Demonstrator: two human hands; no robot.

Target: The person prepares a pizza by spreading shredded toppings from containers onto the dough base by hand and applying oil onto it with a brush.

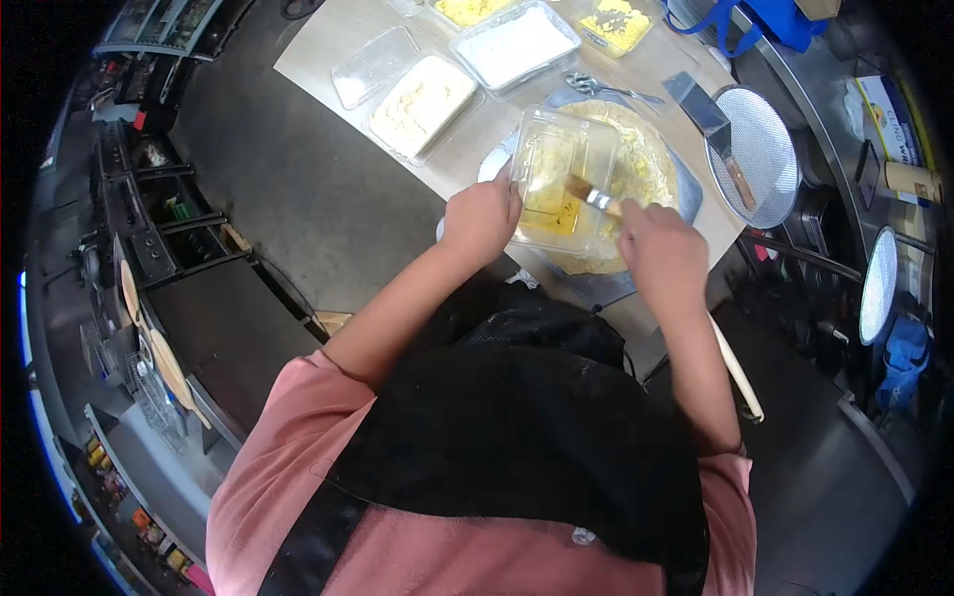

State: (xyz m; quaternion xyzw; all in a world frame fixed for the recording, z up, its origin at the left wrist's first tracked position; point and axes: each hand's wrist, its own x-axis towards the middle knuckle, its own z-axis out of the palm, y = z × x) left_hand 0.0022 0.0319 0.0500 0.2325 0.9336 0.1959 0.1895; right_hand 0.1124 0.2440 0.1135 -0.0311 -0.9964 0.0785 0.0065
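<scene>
Here's the pale wood-look surface (452, 164), running diagonally across the top of the view. On it sits the round, flat dough (648, 164) with its yellow topping, a grey sheet (693, 206) showing beneath. Over the dough's left part comes the clear rectangular plastic container (597, 149), its long axis running away from the body, yellow-orange liquid (567, 217) showing toward its near end. Beyond it, toward the far left, a rectangular tub of creamy white food (424, 105); to the right, a round mesh screen (778, 149) with a wooden-handled metal spatula (708, 117) lying across its left side.

Now the brush (599, 200), brown-bristled with a light ferrule: it slants, bristles over the container, pointing left and slightly away, handle end toward the right hand (664, 253). That hand is closed round the handle, a little blurred. The left hand (482, 221) grips the container's left side, fingers curled against the wall.
</scene>
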